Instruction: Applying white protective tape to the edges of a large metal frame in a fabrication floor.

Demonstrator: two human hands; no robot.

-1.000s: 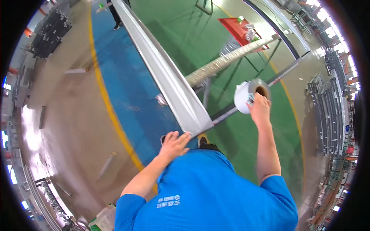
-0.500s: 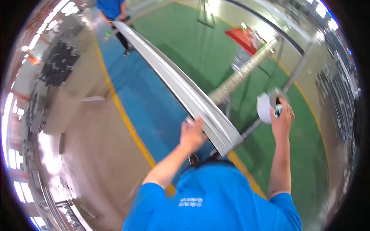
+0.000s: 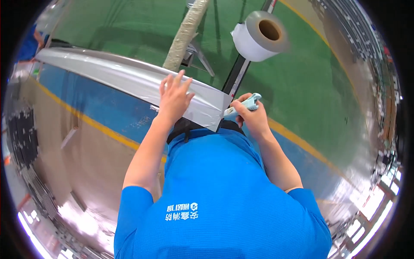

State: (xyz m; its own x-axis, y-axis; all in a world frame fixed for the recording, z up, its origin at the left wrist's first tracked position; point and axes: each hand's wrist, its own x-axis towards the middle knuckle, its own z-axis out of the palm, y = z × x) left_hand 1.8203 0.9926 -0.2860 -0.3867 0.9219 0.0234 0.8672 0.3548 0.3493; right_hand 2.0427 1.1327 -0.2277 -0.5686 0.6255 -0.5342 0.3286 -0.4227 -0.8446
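Note:
A long silver-white profile (image 3: 120, 73) covered in glossy film stretches from my waist to the far left. My left hand (image 3: 174, 97) lies on its near part, fingers spread, pressing the film. In my right hand (image 3: 254, 116) is a light-blue utility knife (image 3: 242, 106), its tip at the profile's right end, where the film's edge hangs. Whether the blade touches the film is too small to tell. A roll of white film (image 3: 255, 39) stands on a dark support bar (image 3: 236, 75) beyond that end, apart from both hands.
A wrapped beam (image 3: 185, 36) meets the profile's far side, above a grey stand leg (image 3: 203, 60). At the far left a co-worker in blue (image 3: 29, 45) is by the profile's other end. Stacked dark profiles (image 3: 26, 138) lie at the left.
My right hand has let go of the film roll, now on the bar, and moved to the profile's end with the knife. My left hand has spread on the film. The view has turned.

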